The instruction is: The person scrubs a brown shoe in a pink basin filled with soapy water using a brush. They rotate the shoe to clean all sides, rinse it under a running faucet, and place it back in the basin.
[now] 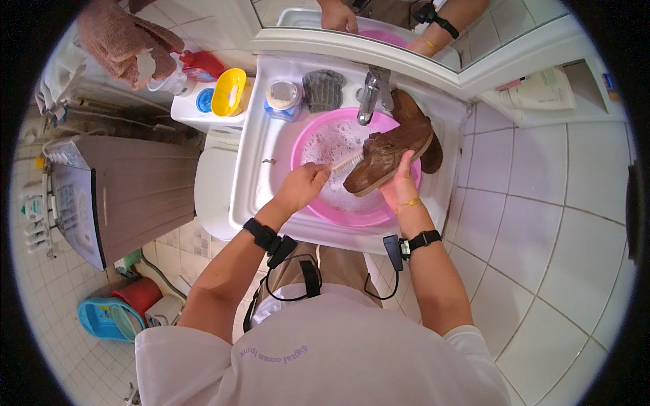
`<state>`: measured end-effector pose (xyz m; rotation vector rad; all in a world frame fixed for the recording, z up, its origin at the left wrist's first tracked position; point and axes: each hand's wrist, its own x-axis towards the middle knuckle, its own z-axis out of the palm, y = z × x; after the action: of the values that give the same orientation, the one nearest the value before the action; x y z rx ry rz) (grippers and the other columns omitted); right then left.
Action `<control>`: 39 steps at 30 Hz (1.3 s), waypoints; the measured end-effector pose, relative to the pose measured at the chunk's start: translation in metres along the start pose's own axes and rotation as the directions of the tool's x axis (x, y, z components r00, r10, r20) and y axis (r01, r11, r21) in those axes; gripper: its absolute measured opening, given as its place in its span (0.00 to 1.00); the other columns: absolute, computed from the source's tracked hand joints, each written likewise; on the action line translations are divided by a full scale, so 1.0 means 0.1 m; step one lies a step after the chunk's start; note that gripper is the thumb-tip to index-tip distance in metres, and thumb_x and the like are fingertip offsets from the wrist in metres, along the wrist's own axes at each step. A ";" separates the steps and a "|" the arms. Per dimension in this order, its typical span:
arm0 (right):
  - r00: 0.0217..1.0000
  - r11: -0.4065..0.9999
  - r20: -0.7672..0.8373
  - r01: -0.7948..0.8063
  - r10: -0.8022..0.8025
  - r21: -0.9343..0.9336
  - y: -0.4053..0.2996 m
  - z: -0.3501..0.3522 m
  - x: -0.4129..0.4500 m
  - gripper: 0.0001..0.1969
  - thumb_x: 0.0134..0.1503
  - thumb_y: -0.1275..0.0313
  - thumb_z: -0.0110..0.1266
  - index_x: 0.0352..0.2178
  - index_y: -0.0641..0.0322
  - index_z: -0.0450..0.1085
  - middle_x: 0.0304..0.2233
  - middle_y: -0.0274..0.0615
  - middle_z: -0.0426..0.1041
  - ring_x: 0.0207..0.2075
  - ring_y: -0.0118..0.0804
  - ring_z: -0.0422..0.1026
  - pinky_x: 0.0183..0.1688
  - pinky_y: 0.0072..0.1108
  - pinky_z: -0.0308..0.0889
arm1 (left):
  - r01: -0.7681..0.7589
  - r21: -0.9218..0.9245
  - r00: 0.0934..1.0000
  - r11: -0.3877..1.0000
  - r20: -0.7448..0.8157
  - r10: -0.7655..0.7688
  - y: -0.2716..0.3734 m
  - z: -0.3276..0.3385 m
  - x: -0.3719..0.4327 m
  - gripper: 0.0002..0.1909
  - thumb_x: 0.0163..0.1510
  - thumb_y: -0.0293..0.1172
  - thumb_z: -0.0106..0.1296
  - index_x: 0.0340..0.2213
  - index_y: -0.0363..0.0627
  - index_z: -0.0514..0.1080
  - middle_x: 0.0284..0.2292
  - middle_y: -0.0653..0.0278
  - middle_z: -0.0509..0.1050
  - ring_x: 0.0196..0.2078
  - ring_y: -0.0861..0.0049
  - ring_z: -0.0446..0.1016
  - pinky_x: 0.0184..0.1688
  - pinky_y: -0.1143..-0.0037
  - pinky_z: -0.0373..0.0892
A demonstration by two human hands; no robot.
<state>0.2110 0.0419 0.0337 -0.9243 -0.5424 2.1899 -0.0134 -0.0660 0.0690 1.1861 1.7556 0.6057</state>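
My left hand grips a white-bristled scrub brush, its bristles against the toe side of a brown leather shoe. My right hand holds this shoe from below and the right, thumb along the sole edge, tilted above a pink plastic basin. Foamy water fills the basin, which sits in a white washbasin. Behind the held shoe, a second brown shoe rests on the washbasin's right side. A chrome faucet reaches over the basin's back rim.
A lidded jar and a grey cloth stand on the washbasin's back ledge. A mirror cabinet overhangs the back. Left are a toilet, a yellow plastic holder and a washing machine. A tiled wall bounds the right.
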 end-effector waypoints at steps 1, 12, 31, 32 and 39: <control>1.000 1.000 0.003 -0.001 0.001 -0.001 -0.02 0.04 -0.01 0.45 0.52 0.35 0.43 0.62 0.52 0.48 0.60 0.37 0.58 0.61 0.41 0.57 0.62 0.38 0.53 | -0.074 0.121 0.997 0.990 0.009 0.074 -0.03 0.00 -0.03 0.20 0.61 0.41 0.45 0.45 0.38 0.73 0.31 0.52 0.73 0.33 0.61 0.74 0.40 0.68 0.68; 0.985 0.984 -0.077 -0.159 0.153 -0.084 0.19 0.25 -0.07 0.46 0.51 0.34 0.45 0.61 0.54 0.48 0.60 0.38 0.57 0.59 0.42 0.60 0.60 0.40 0.57 | -0.383 0.191 0.922 0.904 0.028 0.385 0.19 0.51 0.76 0.14 0.49 0.22 0.47 0.38 0.34 0.73 0.39 0.42 0.70 0.40 0.49 0.72 0.42 0.63 0.68; 0.994 0.997 -0.105 -0.016 0.008 -0.073 0.25 0.20 -0.10 0.44 0.52 0.43 0.55 0.59 0.62 0.51 0.59 0.44 0.56 0.58 0.44 0.60 0.58 0.39 0.60 | -0.279 0.022 0.960 0.960 -0.026 0.279 0.20 0.51 0.66 0.15 0.50 0.17 0.43 0.41 0.33 0.70 0.34 0.37 0.73 0.39 0.48 0.74 0.44 0.63 0.68; 0.994 0.999 -0.092 -0.054 0.053 -0.005 0.26 0.08 -0.03 0.44 0.52 0.44 0.56 0.59 0.62 0.49 0.58 0.44 0.57 0.57 0.44 0.61 0.57 0.39 0.61 | -0.242 0.075 0.970 0.967 0.016 0.241 0.26 0.52 0.73 0.15 0.48 0.17 0.43 0.39 0.32 0.70 0.35 0.37 0.73 0.40 0.47 0.73 0.44 0.62 0.68; 0.989 0.996 -0.135 0.050 -0.059 -0.067 0.11 0.07 0.00 0.42 0.52 0.45 0.56 0.58 0.62 0.53 0.56 0.42 0.61 0.55 0.42 0.64 0.57 0.36 0.62 | -0.273 0.131 0.962 0.953 0.032 0.271 0.05 0.51 0.57 0.25 0.48 0.17 0.46 0.48 0.46 0.70 0.36 0.41 0.69 0.39 0.46 0.71 0.44 0.63 0.68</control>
<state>0.2017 0.0339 0.0318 -1.0722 -0.5675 2.0532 0.0261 -0.0167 0.0255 1.5390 1.6548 0.6453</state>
